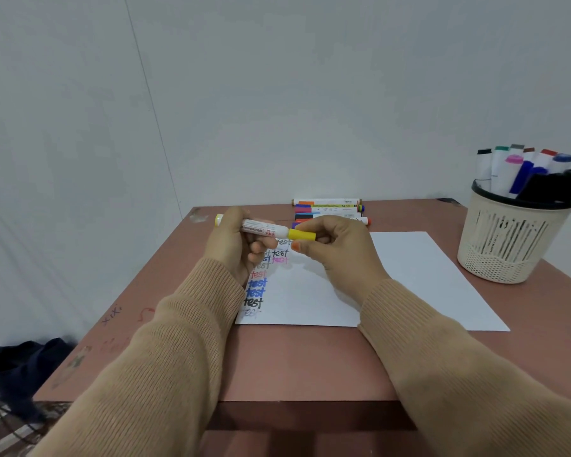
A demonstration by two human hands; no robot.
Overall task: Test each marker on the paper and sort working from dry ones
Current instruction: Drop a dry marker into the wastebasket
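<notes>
A: Nearest first. Both forearms in ribbed tan sleeves [185, 351] come in over the front edge of the brown table [294, 364] and angle in towards each other.

B: Hands?

A: Both are raised over the near-left part of the white paper [409, 275]. The left hand [234, 245] is clenched round the barrel of a yellow marker [264, 229], knuckles facing the camera. The marker's yellow butt end pokes out past the fist on the left.

B: And the right?

A: The right hand [340, 249] has its wrist bent inward. Thumb and fingertips pinch the yellow cap [302, 234]. The cap meets the white barrel; I can't tell if it's fully seated.

B: Marker's attitude?

A: Near level, lying left to right, held clear above the sheet.

B: What's on the sheet?

A: Test scribbles [256, 288] in a column down the left edge, in black, blue, red and pink. The hands cover some of them. The right half is blank.

B: Farther back?

A: A row of markers [327, 211] lies side by side at the table's far edge, just beyond the paper. At far right, well apart from the hands, a cream slotted basket [508, 245] stands upright with a bunch of markers [524, 169] in it, caps up, some leaning. A plain pale wall [310, 94] is behind.
</notes>
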